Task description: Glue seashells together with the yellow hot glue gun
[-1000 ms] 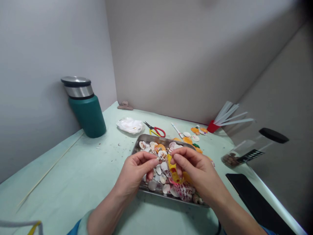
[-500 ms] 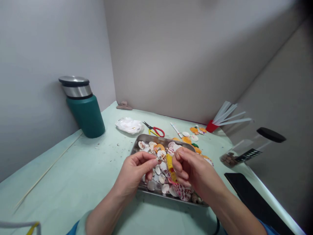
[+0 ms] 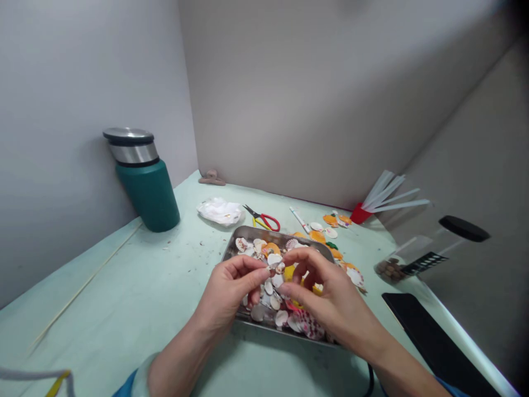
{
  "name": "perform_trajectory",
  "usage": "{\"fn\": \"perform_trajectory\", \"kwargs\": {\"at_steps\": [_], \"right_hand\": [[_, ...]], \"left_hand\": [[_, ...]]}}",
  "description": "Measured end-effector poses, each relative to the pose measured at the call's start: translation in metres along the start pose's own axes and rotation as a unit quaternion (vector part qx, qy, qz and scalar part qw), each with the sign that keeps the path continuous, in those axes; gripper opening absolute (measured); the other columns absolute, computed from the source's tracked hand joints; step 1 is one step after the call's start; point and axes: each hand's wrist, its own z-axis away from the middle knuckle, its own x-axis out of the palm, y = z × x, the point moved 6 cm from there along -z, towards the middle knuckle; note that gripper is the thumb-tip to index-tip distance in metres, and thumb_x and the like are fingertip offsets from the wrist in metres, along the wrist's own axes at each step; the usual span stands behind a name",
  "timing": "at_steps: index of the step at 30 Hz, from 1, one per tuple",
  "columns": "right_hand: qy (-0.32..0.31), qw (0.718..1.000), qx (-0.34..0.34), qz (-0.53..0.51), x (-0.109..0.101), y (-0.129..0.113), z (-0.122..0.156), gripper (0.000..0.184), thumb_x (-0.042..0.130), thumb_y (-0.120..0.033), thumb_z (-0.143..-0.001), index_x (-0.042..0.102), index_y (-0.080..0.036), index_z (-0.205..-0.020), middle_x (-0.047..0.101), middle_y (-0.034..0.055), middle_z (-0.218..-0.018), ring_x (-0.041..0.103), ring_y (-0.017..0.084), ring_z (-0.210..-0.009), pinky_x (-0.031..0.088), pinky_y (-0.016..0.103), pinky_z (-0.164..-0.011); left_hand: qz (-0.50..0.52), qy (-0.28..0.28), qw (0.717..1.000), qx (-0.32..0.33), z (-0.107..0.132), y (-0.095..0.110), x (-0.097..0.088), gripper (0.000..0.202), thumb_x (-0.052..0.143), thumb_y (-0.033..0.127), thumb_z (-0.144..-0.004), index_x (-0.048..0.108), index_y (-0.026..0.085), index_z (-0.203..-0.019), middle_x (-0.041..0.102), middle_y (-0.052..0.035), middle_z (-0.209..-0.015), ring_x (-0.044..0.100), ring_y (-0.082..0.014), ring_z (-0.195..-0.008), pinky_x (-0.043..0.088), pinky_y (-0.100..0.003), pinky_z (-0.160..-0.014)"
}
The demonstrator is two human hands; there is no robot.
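Our left fingers (image 3: pixel 253 277) clamp a small white-and-brown shell (image 3: pixel 280 268) above the rectangular silver metal tray (image 3: pixel 258 235); our right fingers (image 3: pixel 303 254) are apart. Likely light, stiff, brittle: we hold its rim gently.

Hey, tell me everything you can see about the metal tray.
The metal tray is shallow and roughly rectangular, with rounded corners and a raised rim; it looks like stainless steel. It lies flat on the pale green tabletop, holding many seashells, white, orange and purple-speckled, plus something yellow. The left hand and right hand hide parts of it; I can't tell if either touches it.
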Motion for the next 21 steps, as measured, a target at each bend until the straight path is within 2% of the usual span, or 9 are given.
{"fn": "perform_trajectory", "kwargs": {"at_steps": [6,11,21], "right_hand": [[0.029,0.999,0.006,-0.011,0.008,0.008,0.002,0.007,0.058,-0.026,-0.086,0.054,-0.024,-0.090,0.057,-0.0038,-0.073,0.053,0.012,-0.060,0.044,0.025,-0.055],[0.025,0.999,0.000,-0.040,0.005,0.006,0.004,0.008,0.052,-0.028,-0.091,0.050,-0.025,-0.098,0.059,-0.0027,-0.079,0.056,0.013,-0.067,0.046,0.026,-0.061],[0.079,0.989,-0.098,0.075,0.001,-0.007,0.002,0.011,0.056,-0.022,-0.089,0.061,-0.022,-0.099,0.066,0.0001,-0.088,0.060,0.014,-0.073,0.045,0.026,-0.069]], "left_hand": [[-0.013,-0.022,1.000,0.005,0.000,0.000,0.003,0.019,0.075,0.028,-0.067,0.064,0.013,-0.071,0.054,0.0044,-0.048,0.045,-0.0043,-0.038,0.036,-0.016,-0.039],[-0.014,-0.007,1.000,0.009,0.000,0.000,0.001,0.019,0.075,0.028,-0.067,0.064,0.014,-0.070,0.055,0.0045,-0.049,0.045,-0.0042,-0.038,0.036,-0.016,-0.039],[-0.063,-0.012,0.998,0.010,0.002,0.003,0.004,0.020,0.074,0.029,-0.067,0.065,0.013,-0.073,0.056,0.0035,-0.050,0.047,-0.0053,-0.040,0.037,-0.017,-0.042]]}}
